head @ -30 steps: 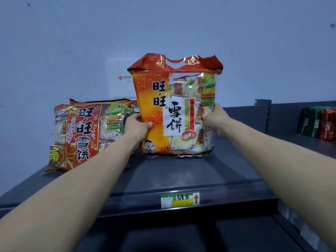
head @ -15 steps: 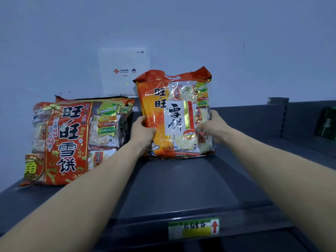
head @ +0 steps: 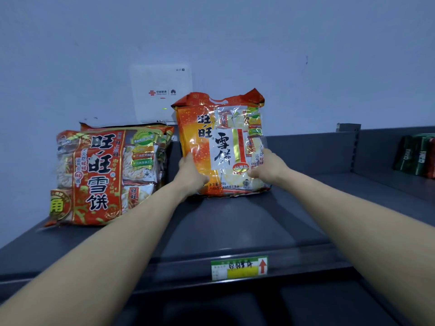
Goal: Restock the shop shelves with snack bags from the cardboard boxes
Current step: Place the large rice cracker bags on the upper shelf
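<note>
An orange and white snack bag (head: 221, 142) stands upright on the dark grey top shelf (head: 235, 222), its bottom edge resting on the shelf near the wall. My left hand (head: 191, 171) grips its lower left side and my right hand (head: 267, 167) grips its lower right side. To its left, a red and orange snack bag (head: 106, 175) of the same brand leans upright, with another bag partly hidden behind it. No cardboard box is in view.
A white router box (head: 162, 92) hangs on the wall behind the bags. A green and yellow price label (head: 239, 268) sits on the shelf's front lip. Dark green and red packs (head: 416, 155) stand on the neighbouring shelf at far right, past an upright divider (head: 353, 147).
The orange bag has moved away from me toward the wall and lower, now resting on the shelf beside the red bag. Both hands went with it, still gripping its sides.
</note>
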The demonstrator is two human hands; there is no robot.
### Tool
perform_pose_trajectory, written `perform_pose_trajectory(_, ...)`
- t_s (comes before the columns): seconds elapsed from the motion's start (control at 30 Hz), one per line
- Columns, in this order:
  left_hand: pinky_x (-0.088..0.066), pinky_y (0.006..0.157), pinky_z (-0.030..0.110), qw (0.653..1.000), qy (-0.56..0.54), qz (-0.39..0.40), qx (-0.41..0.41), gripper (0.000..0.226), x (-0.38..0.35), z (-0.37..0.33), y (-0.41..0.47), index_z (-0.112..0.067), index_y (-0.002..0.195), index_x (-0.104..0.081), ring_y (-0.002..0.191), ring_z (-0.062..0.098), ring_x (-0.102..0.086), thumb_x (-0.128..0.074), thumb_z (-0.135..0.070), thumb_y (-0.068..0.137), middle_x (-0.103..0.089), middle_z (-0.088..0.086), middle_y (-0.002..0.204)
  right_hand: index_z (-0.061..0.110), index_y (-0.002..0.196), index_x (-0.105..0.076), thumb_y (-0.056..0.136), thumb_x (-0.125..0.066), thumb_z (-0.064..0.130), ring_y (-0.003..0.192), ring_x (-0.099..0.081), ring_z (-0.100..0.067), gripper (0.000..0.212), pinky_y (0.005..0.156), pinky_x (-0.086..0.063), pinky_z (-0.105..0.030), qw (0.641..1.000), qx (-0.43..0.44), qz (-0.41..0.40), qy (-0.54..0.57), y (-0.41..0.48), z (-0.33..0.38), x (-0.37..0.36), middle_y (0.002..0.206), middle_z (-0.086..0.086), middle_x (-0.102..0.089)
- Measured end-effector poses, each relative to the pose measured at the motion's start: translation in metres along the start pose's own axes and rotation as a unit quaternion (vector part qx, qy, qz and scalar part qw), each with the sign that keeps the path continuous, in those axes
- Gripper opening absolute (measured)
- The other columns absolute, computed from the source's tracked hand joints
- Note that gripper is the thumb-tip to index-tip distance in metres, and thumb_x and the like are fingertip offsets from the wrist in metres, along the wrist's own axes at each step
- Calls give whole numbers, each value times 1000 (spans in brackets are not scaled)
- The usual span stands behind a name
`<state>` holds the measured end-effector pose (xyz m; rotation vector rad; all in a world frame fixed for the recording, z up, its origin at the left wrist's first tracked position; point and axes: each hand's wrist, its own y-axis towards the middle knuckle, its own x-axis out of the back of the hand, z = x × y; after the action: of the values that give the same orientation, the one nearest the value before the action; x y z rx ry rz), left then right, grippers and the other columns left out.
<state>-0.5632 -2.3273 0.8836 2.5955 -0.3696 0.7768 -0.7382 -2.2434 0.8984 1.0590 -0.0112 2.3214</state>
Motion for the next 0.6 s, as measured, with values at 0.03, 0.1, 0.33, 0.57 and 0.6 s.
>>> perform_pose_trajectory(0.03,-46,54,12,1000,8,-1,-8,79,1,-4,-6,-14,149,-18,96,20,-56,-64,-7,85,-27,11,150,7,149,-18,85,-68,20,134,-39,-30,82,108,-37,-36,1000,11,10,-13,-9,0,4,150,-12,-34)
perform_pose_trajectory(0.1,-42,44,4,999,24,0,-25,74,2,-16,-24,-13,150,-18,71,7,-49,-60,-7,89,-31,12,149,8,149,-20,88,-65,19,135,-39,-27,77,105,-35,-32,998,44,19,-31,-32,0,12,151,-11,-35)
perform_pose_trajectory(0.33,-45,92,29,994,24,54,-91,36,-8,-51,-113,-4,124,-55,99,19,-58,-60,-4,88,-62,13,117,10,139,-44,87,-64,19,129,-47,-22,56,104,-34,-26,990,131,22,-57,-139,-11,39,141,-7,-49)
perform_pose_trajectory(0.57,-47,69,23,980,7,173,-94,23,-50,-57,-223,0,109,-62,75,16,-56,-57,3,87,-62,9,89,11,129,-55,86,-66,20,120,-55,-17,46,104,-38,-24,991,109,48,-62,-262,-71,60,129,-4,-60)
perform_pose_trajectory(0.6,-46,66,20,976,9,199,-90,24,-60,-54,-239,1,109,-62,71,15,-56,-57,4,86,-62,10,88,11,127,-57,85,-67,19,118,-57,-18,44,103,-40,-26,993,89,53,-56,-278,-84,60,127,-5,-62)
